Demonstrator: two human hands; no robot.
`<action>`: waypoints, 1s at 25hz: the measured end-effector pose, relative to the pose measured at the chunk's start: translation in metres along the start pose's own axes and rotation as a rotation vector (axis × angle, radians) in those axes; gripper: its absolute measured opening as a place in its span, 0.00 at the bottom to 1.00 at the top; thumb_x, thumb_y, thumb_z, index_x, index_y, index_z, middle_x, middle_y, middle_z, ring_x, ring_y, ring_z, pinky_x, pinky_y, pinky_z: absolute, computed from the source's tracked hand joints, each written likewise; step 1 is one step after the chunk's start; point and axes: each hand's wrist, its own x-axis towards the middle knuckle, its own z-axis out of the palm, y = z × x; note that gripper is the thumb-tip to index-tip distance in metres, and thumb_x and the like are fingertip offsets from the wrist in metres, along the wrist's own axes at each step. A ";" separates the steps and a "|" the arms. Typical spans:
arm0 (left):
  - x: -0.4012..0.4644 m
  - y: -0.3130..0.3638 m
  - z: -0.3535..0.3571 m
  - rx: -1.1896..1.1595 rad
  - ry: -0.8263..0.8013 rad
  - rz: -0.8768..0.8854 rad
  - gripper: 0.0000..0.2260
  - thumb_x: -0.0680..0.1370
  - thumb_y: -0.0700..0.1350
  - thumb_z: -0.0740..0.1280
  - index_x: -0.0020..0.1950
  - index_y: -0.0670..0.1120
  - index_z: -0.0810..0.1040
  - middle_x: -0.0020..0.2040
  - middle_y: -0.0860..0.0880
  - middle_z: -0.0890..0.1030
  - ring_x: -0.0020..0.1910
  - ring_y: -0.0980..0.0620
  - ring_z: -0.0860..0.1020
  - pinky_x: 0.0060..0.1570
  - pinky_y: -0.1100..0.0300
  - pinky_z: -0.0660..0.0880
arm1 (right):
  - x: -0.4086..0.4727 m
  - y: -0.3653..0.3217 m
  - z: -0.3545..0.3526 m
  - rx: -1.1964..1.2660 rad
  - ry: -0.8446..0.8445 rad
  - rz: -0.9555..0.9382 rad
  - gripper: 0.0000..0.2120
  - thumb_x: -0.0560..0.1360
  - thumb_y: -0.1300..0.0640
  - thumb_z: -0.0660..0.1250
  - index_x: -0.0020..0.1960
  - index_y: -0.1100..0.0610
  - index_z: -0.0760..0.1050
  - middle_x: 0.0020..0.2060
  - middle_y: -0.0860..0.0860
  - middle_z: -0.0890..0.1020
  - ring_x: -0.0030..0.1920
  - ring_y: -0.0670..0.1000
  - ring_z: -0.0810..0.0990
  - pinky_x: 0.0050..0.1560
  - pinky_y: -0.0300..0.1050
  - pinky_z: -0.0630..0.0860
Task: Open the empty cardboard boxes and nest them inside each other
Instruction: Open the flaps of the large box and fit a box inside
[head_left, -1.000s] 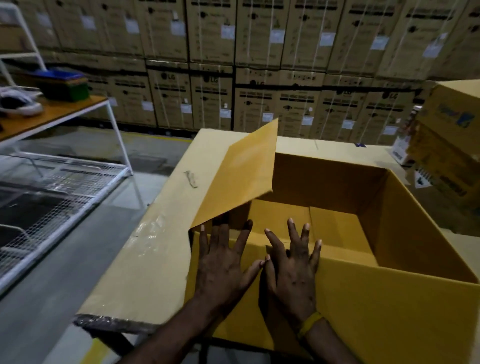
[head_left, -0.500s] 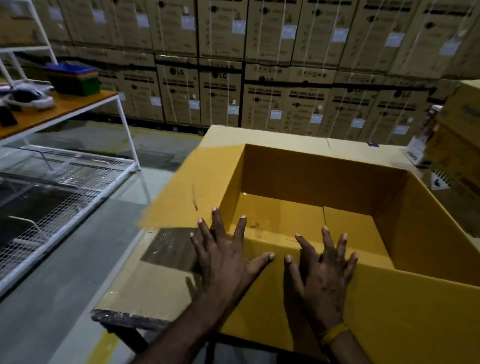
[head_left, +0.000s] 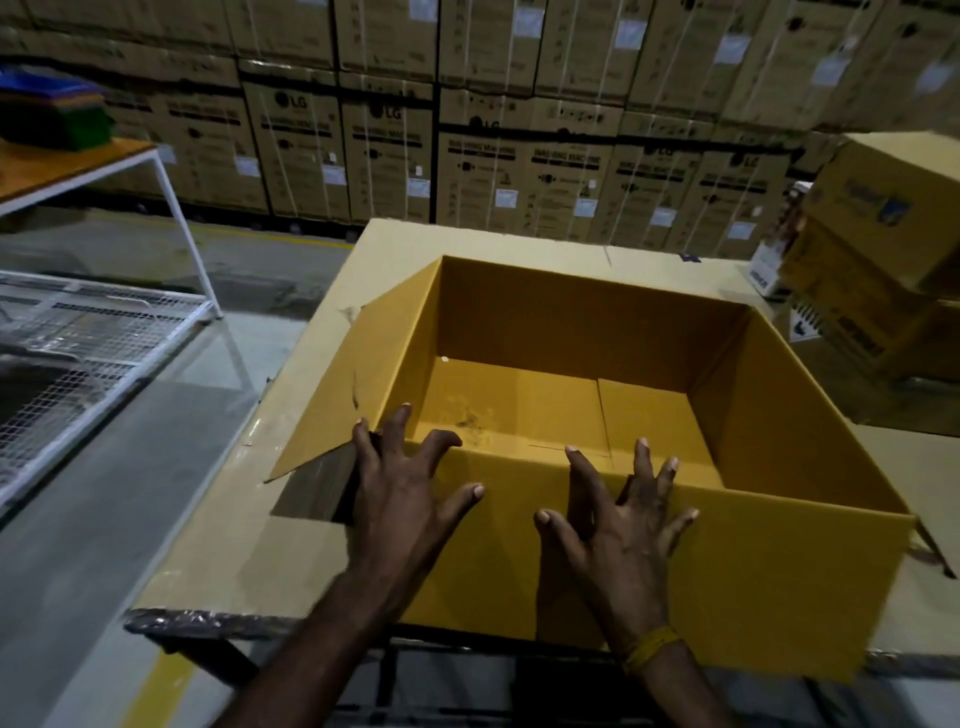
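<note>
Open box: set on the tabletop at the centre of the view, mouth upward, so that its inside is laid bare; nothing is seen within it.
Left flap: folded outward toward 9 o'clock and slanted down over the tabletop, which keeps the mouth clear on that side.
Near flap: turned down over the front wall toward 6 o'clock, apparently pressed flat so that it does not spring back.
Left hand: fingers spread and partly bent, laid at the near-left corner; the fingertips reach over the rim, nothing is clasped.
Right hand: fingers splayed, palm flat on the near flap, pressing and not gripping.
Stacked boxes: at 2 o'clock on the tabletop, well apart from the hands; judged to be the likely candidates for nesting.
Progress: one box is judged opened; no nesting is yet visible.
</note>
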 end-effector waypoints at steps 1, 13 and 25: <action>-0.001 -0.002 0.000 -0.010 -0.003 0.009 0.25 0.70 0.66 0.70 0.66 0.63 0.71 0.77 0.51 0.55 0.78 0.38 0.46 0.65 0.39 0.69 | -0.001 0.003 -0.001 -0.007 -0.002 -0.011 0.37 0.70 0.30 0.60 0.75 0.33 0.52 0.79 0.57 0.49 0.78 0.64 0.40 0.64 0.82 0.46; -0.015 0.000 0.004 -0.069 0.215 -0.037 0.21 0.66 0.59 0.76 0.56 0.59 0.76 0.61 0.49 0.74 0.74 0.40 0.59 0.63 0.35 0.68 | -0.004 -0.013 0.000 0.070 0.117 -0.033 0.34 0.62 0.45 0.80 0.66 0.38 0.72 0.56 0.57 0.70 0.62 0.62 0.67 0.57 0.88 0.54; -0.032 -0.117 -0.073 -0.119 0.263 -0.078 0.21 0.64 0.55 0.80 0.55 0.56 0.79 0.58 0.48 0.75 0.73 0.40 0.59 0.56 0.41 0.72 | -0.038 -0.148 0.014 0.117 0.127 -0.070 0.37 0.62 0.43 0.80 0.67 0.36 0.69 0.56 0.56 0.70 0.62 0.61 0.66 0.55 0.88 0.55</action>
